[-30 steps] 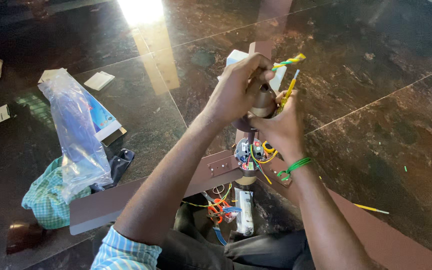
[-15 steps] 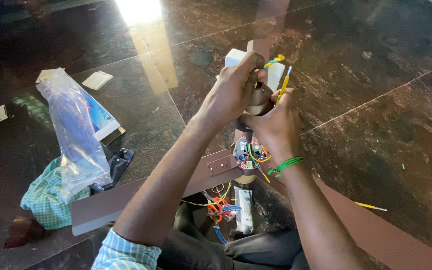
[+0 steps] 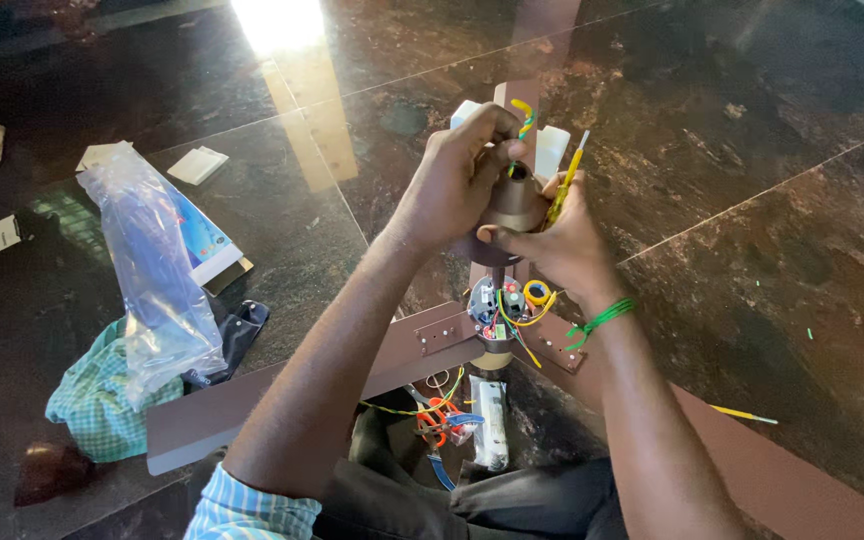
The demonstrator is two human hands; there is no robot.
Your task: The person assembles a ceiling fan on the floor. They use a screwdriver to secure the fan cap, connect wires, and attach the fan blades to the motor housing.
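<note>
A brown ceiling fan lies on the dark stone floor, its hub (image 3: 508, 306) open with coloured wires showing. My left hand (image 3: 457, 180) grips a brown cup-shaped canopy cover (image 3: 514, 204) held above the hub, with yellow and green wires (image 3: 523, 112) sticking out of its top. My right hand (image 3: 564, 245) cups the cover from below and also holds a yellow-handled screwdriver (image 3: 565, 186) upright. A green thread band (image 3: 600, 320) circles the right wrist.
Brown fan blades (image 3: 214, 410) spread left, right and away. A clear plastic bag (image 3: 152, 270), a checked cloth (image 3: 92, 400), a flat box and paper scraps (image 3: 198, 164) lie left. Orange-handled pliers (image 3: 436, 418) and a white tube (image 3: 490, 420) lie near my lap.
Both hands and the cover have shifted slightly down and left in view; the grip on cover and screwdriver is unchanged.
</note>
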